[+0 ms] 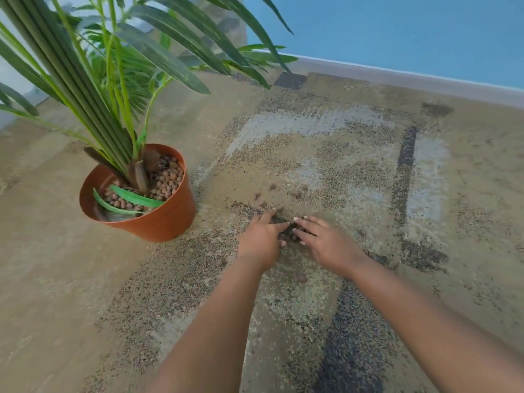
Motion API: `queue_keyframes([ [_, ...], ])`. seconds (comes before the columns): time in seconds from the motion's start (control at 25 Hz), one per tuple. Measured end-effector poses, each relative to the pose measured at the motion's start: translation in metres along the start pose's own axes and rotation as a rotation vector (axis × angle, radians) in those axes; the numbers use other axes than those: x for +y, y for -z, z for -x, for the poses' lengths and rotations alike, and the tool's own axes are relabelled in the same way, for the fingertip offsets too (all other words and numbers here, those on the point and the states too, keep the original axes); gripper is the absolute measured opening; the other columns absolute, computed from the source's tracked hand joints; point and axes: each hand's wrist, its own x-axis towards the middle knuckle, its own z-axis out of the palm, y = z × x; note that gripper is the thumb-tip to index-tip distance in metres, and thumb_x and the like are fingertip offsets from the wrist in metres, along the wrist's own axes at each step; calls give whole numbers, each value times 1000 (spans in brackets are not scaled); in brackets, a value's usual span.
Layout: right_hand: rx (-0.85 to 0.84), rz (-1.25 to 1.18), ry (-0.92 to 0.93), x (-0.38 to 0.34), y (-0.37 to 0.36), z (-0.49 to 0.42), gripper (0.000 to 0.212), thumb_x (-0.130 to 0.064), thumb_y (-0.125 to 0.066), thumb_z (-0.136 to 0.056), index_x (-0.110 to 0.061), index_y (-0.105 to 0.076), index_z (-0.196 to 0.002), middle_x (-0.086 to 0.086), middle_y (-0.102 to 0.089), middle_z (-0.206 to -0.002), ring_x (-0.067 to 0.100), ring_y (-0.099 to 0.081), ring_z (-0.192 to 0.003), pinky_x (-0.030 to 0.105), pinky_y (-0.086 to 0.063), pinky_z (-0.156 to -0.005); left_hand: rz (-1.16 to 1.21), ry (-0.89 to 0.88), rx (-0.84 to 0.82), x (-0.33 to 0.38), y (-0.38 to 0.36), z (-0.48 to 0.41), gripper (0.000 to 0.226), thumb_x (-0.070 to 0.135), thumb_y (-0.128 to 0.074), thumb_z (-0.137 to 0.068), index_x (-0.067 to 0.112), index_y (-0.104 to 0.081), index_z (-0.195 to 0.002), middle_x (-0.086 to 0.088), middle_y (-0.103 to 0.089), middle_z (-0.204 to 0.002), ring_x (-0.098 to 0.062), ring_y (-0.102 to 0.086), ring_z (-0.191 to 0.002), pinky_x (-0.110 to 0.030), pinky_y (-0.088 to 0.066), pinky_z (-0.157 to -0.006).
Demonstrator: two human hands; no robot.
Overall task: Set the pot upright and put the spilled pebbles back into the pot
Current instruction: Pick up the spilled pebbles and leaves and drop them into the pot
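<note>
Both hands, left (262, 236) and right (323, 241), fingers spread, cupped together around spilled pebbles (287, 232) on rug (368, 171). Upright pot (158, 219) stands left of them, apart.

No readable text

No word, label, brand, number or sign could be read anywhere in the view: the pot (158, 222) bore no print, and the rug (326, 171) carried only a woven pattern.
</note>
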Motion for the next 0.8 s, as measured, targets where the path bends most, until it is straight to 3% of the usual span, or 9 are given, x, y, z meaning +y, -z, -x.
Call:
queue_keyframes([
  [0.12,65,-31,13,-2,-2,0,47,0,-58,-89,-13,-55,-134,4,-44,-147,26,-35,-139,41,-48,-101,13,-40,123,8,-6,5,34,16,-65,-93,25,-67,-126,-3,-58,-136,-25,-59,-116,-39,-58,-85],
  [0.2,113,-145,-49,-1,-5,-4,41,-9,-54,-94,-14,-54,-134,0,-48,-142,20,-41,-133,42,-45,-105,19,-36,148,11,-4,8,34,7,-62,-94,20,-68,-125,-5,-63,-123,-25,-63,-104,-36,-57,-83],
  [0.28,133,-222,-130,-2,-3,-8,37,-17,-50,-97,-16,-54,-134,-4,-51,-133,16,-47,-124,41,-44,-104,-24,-53,128,12,-3,9,47,2,-61,-93,18,-57,-137,-8,-60,-126,-27,-58,-112,-35,-52,-89],
  [0.36,159,-191,-158,-4,1,-13,36,-5,-55,-92,-14,-62,-127,3,-54,-136,24,-50,-126,44,-42,-106,-52,-80,71,13,1,8,59,3,-62,-94,21,-43,-147,-9,-54,-133,-28,-47,-125,-38,-49,-96],
  [0.44,239,-226,-196,-4,6,-16,34,5,-56,-89,-13,-68,-116,8,-56,-137,28,-55,-123,39,-45,-105,-95,-109,7,15,3,5,54,15,-64,-95,26,-46,-145,-9,-53,-132,-29,-47,-125,-42,-52,-94],
  [0.56,337,-410,-323,1,24,-21,27,4,-55,-90,-12,-73,-102,8,-62,-128,23,-65,-111,11,-47,-90,-199,-133,-35,24,3,6,36,33,-65,-91,22,-64,-126,-9,-56,-128,-30,-50,-123,-48,-56,-91],
  [0.64,392,-539,-437,9,39,-23,22,0,-59,-91,-13,-74,-100,4,-65,-125,14,-71,-85,-1,-43,-63,-214,-123,-16,31,4,5,25,26,-68,-91,14,-70,-112,-9,-58,-124,-31,-51,-121,-48,-58,-87],
  [0.72,457,-645,-508,18,52,-24,20,-3,-61,-90,-14,-75,-100,2,-65,-124,14,-65,-59,10,-45,-46,-227,-130,12,33,3,6,14,15,-68,-91,7,-72,-102,-10,-60,-115,-31,-55,-116,-46,-59,-83],
  [0.8,495,-721,-553,25,63,-21,19,-3,-63,-89,-14,-75,-100,4,-66,-124,29,-69,-71,33,-58,-58,-195,-140,43,33,1,8,10,7,-65,-92,4,-71,-100,-10,-61,-110,-30,-58,-108,-43,-58,-85],
])
